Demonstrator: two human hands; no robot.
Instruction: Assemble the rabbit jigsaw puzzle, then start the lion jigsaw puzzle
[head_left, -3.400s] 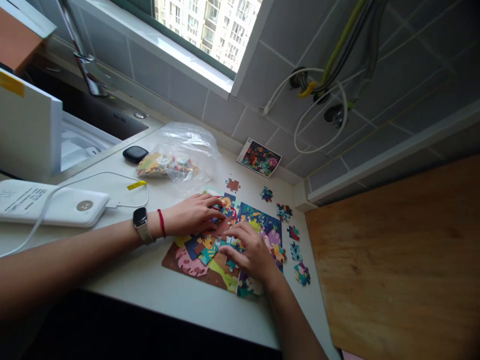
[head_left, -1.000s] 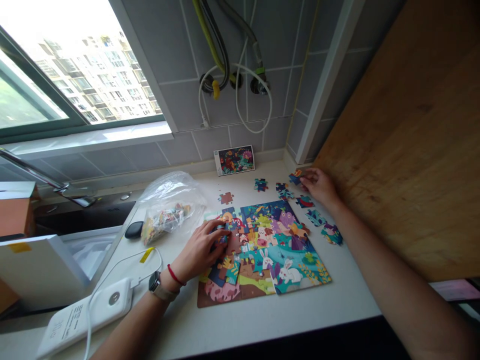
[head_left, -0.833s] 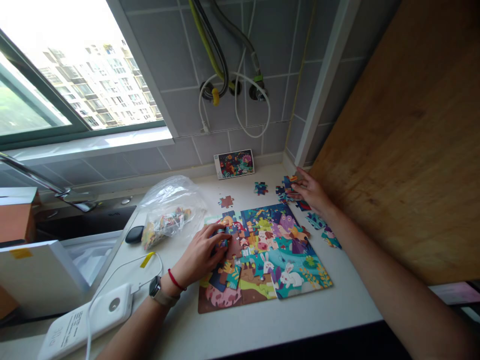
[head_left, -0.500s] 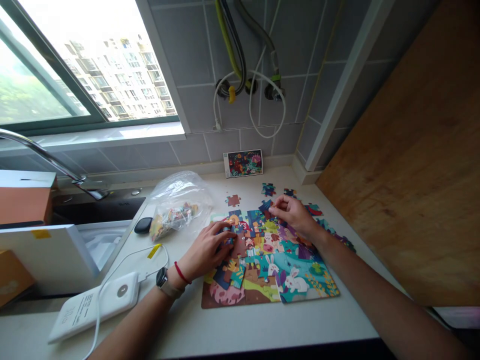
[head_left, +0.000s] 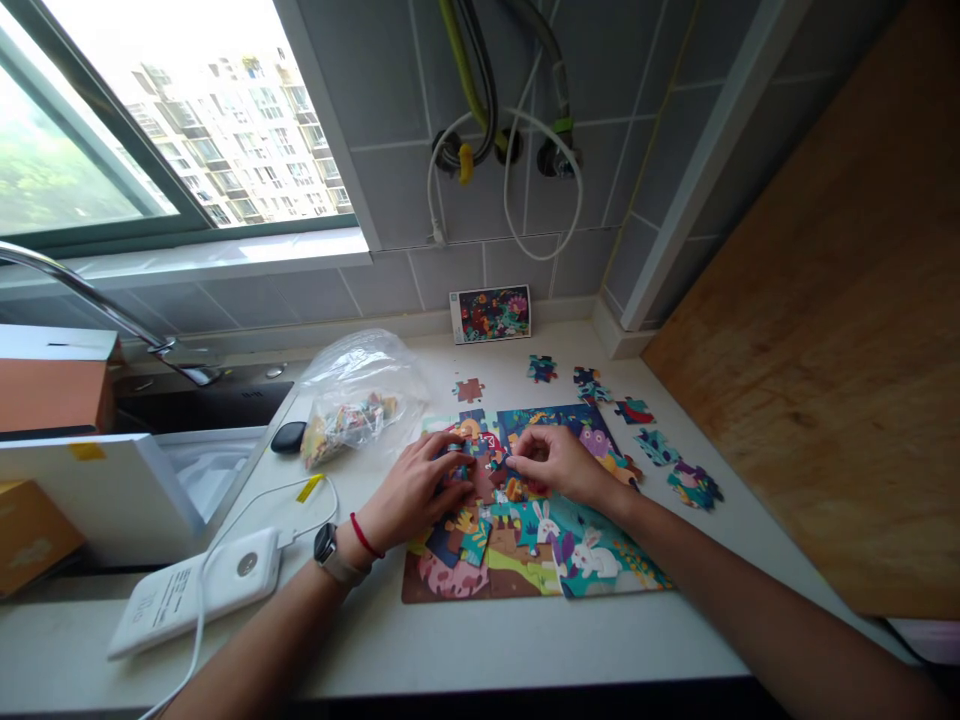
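A colourful jigsaw puzzle (head_left: pixel 525 575) lies on the white counter, with rabbits at its lower right and a dark blue part at its top right. My left hand (head_left: pixel 431 480) rests on the puzzle's left side, fingers spread over brown and blue pieces. Above the middle of the puzzle is my right hand (head_left: pixel 559 462), thumb and forefinger pinched together; whatever is between them is too small to make out. Loose pieces (head_left: pixel 694 484) lie right of the puzzle, and a brown piece (head_left: pixel 469 390) sits behind it.
A picture card (head_left: pixel 491 314) leans on the back wall. Left of the puzzle are a clear plastic bag (head_left: pixel 360 400) with pieces inside, a black mouse-like object (head_left: pixel 288 437) and a white power bank (head_left: pixel 196 592) with a cable. Boxes and a sink stand farther left.
My right hand has moved left and slightly down, from the puzzle's back edge to its middle. The dark blue top right part now shows. My left hand stays about where it was.
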